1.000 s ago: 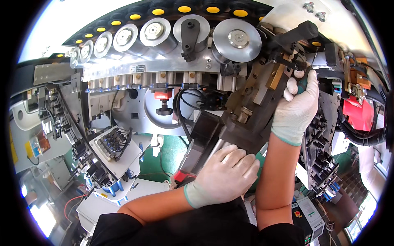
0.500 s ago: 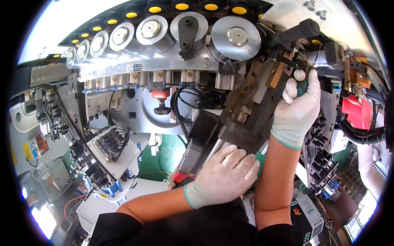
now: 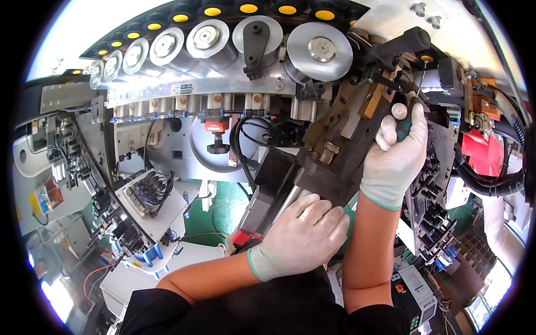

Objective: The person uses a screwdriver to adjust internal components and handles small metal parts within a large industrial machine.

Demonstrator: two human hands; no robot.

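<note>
In white gloves with green cuffs, both my hands are at a long dark metal machine unit (image 3: 326, 176) that slants up to the right. My left hand (image 3: 307, 237) is closed at its lower end, beside a bright round rod (image 3: 288, 204); its fingertips are hidden beneath. At the unit's upper right side, my right hand (image 3: 397, 151) grips the green handle of a screwdriver (image 3: 404, 129). Its thin metal shaft points upward past a brass-coloured block (image 3: 371, 105) on the unit. Where its tip ends is hard to make out.
A row of silver rollers (image 3: 321, 51) runs along the top, above a metal rail with blue air fittings. A red clamp with a black knob (image 3: 218, 146) hangs below. Black cables (image 3: 239, 148) loop left of the unit. A control box (image 3: 414, 293) stands at lower right.
My right hand has shifted slightly down and left with the screwdriver, whose shaft stands more upright now. My left hand keeps nearly the same place on the unit.
</note>
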